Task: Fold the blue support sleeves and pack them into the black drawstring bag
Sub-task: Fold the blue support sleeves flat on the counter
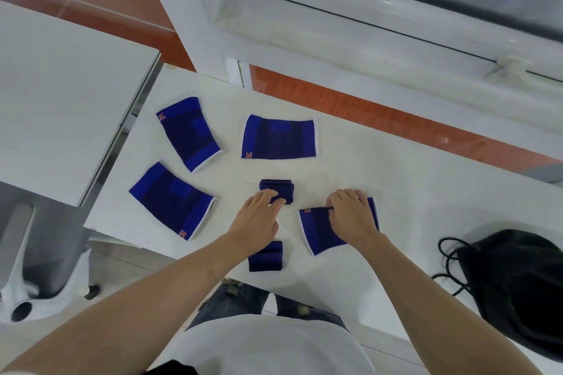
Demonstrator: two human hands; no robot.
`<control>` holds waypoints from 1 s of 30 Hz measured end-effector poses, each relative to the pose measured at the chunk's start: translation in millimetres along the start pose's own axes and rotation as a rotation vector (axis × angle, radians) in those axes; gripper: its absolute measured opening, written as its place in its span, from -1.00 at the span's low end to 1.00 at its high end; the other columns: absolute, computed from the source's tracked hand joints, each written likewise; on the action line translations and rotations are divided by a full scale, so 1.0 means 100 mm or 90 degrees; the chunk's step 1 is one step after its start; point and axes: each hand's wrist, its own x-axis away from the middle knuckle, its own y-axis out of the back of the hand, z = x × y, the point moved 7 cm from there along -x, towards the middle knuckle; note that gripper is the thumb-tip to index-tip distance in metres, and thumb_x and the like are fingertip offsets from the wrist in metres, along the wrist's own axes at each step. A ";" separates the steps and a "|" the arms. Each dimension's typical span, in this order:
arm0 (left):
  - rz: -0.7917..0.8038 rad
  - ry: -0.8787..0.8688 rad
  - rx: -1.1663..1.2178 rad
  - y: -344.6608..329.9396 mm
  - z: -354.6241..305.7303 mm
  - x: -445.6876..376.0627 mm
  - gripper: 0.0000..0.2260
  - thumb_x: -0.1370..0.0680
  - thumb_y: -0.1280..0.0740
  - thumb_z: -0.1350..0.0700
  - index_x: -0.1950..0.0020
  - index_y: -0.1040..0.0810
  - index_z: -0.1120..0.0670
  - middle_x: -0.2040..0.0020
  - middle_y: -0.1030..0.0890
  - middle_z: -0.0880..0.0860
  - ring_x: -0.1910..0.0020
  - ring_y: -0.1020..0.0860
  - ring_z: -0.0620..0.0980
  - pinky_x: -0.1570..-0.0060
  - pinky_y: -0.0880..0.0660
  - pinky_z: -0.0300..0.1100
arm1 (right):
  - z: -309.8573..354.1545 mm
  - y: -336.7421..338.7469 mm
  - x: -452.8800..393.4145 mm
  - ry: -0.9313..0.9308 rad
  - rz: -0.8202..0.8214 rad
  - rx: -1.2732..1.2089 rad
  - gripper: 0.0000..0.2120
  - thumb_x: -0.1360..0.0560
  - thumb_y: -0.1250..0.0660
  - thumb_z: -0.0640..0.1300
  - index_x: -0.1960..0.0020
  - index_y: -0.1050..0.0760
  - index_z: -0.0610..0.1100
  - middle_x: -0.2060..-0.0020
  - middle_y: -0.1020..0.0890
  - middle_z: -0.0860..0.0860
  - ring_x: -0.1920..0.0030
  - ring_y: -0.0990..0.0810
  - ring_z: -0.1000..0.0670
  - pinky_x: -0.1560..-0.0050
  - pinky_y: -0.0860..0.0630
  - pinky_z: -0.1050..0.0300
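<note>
Fingers of the right hand (350,216) pinch a flat sleeve (323,234) angled toward camera; left hand (259,216) presses a folded sleeve (281,189).

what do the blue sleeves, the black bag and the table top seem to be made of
Blue sleeves, e.g. the flat one far left: apparently stretchy knit fabric, matte, with darker woven panels and white edge trim.
Black drawstring bag: thin soft cloth, perhaps nylon or polyester; it slumps in creases with a faint sheen, and its cord lies in loops.
Table top: smooth white hard surface, probably laminate; it looks flat and even.
</note>
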 end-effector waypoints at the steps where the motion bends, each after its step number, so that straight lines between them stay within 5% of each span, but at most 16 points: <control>1: -0.015 0.006 0.008 0.04 0.01 -0.03 -0.54 -0.64 -0.23 0.17 -0.56 -0.33 0.04 -0.55 -0.32 0.05 -0.55 -0.27 0.06 -0.52 -0.27 -0.05 | -0.01 0.07 0.00 -0.001 0.006 -0.021 -0.92 -0.54 -0.27 -0.17 0.05 -0.48 -0.01 0.13 -0.61 0.09 0.01 -0.55 -0.05 -0.28 -0.39 0.03; 8: -0.049 0.101 0.040 0.26 0.10 -0.49 -0.61 -0.63 -0.24 0.15 -0.47 -0.41 0.05 -0.41 -0.42 0.05 -0.32 -0.40 0.07 -0.29 -0.46 -0.04 | -0.19 0.60 0.03 -0.064 0.002 -0.132 -0.92 -0.62 -0.18 -0.13 0.00 -0.34 0.05 0.28 -0.54 0.15 0.30 -0.52 0.05 0.27 -0.45 0.13; 14: 0.014 0.185 -0.048 0.29 0.16 -1.08 -0.44 -0.66 -0.18 0.00 -0.65 -0.08 -0.04 -0.54 -0.23 0.15 -0.44 -0.32 0.20 -0.41 -0.34 0.13 | -0.42 0.82 0.05 -0.207 -0.128 -0.303 -0.89 -0.66 -0.18 -0.13 -0.03 -0.33 0.08 0.20 -0.60 0.12 0.27 -0.57 0.05 0.29 -0.53 0.02; 18: 0.105 0.207 -0.114 0.13 0.22 -1.28 -0.42 -0.68 -0.10 -0.07 -0.67 0.04 -0.12 -0.65 0.00 0.22 -0.56 -0.15 0.28 -0.53 -0.10 0.30 | -0.52 0.82 0.11 -0.282 -0.169 -0.414 -0.90 -0.68 -0.18 -0.12 -0.07 -0.35 0.08 0.14 -0.61 0.16 0.22 -0.59 0.08 0.32 -0.42 0.15; 30: 0.182 -0.085 -0.248 -0.18 -0.42 -1.33 -0.58 -0.69 -0.09 0.03 -0.56 -0.24 -0.07 -0.69 0.13 0.11 -0.66 0.11 0.20 -0.52 0.08 0.41 | -0.87 0.84 0.56 -0.425 -0.272 -0.538 -0.91 -0.63 -0.23 -0.09 -0.04 -0.44 0.11 0.11 -0.64 0.16 0.20 -0.61 0.03 0.19 -0.56 0.02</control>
